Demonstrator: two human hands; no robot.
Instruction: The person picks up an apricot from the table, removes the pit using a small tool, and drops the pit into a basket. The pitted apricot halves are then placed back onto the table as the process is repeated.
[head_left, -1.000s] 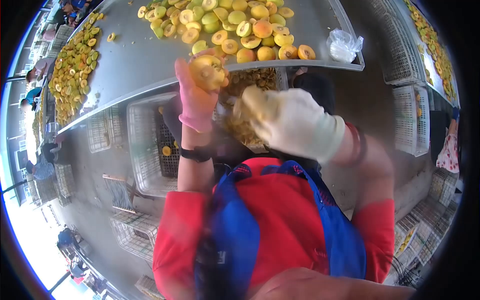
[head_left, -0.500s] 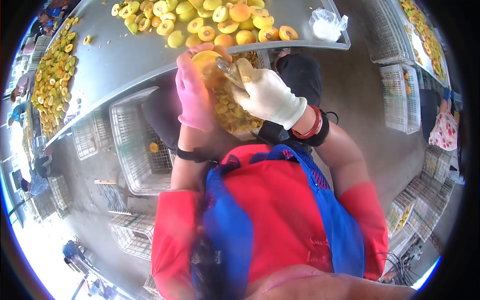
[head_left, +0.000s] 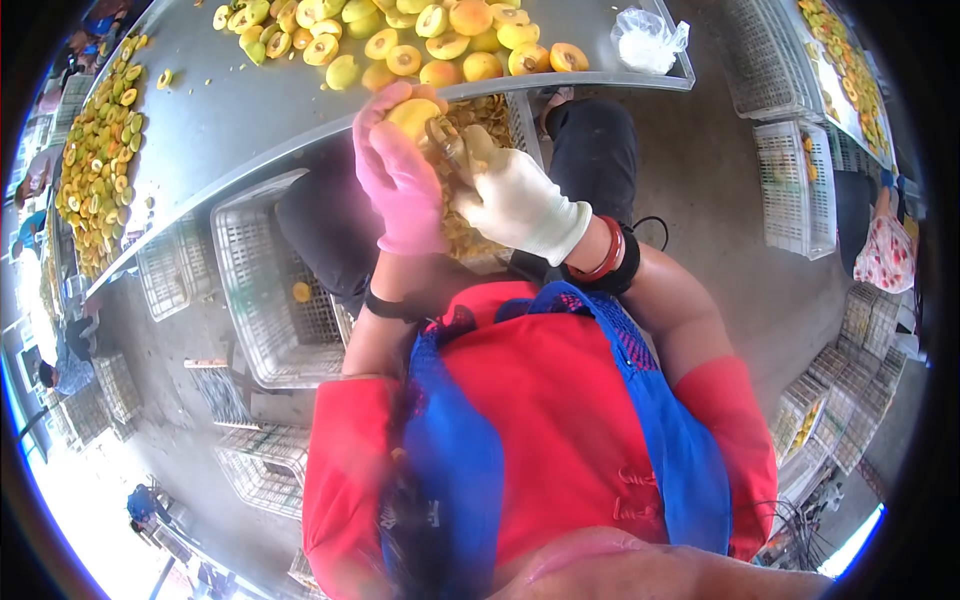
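My left hand (head_left: 398, 170), in a pink glove, is closed around a yellow peach (head_left: 413, 120) below the table's near edge. In a white glove, my right hand (head_left: 515, 192) grips a small spoon-like metal tool (head_left: 446, 142). The tool's curved end meets the peach's right side; its exact shape is partly hidden by my fingers. Beneath both hands, between my knees, is a crate of yellow-brown fruit scraps (head_left: 478, 235). Halved peaches (head_left: 440, 45) lie in a heap on the metal table (head_left: 240, 110) just beyond my hands.
A clear plastic bag with white contents (head_left: 645, 45) sits at the table's right corner. One fruit piece lies in the white crate (head_left: 262, 300) at left. More crates (head_left: 795, 190) stand at right. Another fruit pile (head_left: 100, 160) covers the table's far left, with people beyond.
The view has shifted slightly. Both hands stay together at the peach, and the tool has turned against its right side. The peach now shows less between the hands.
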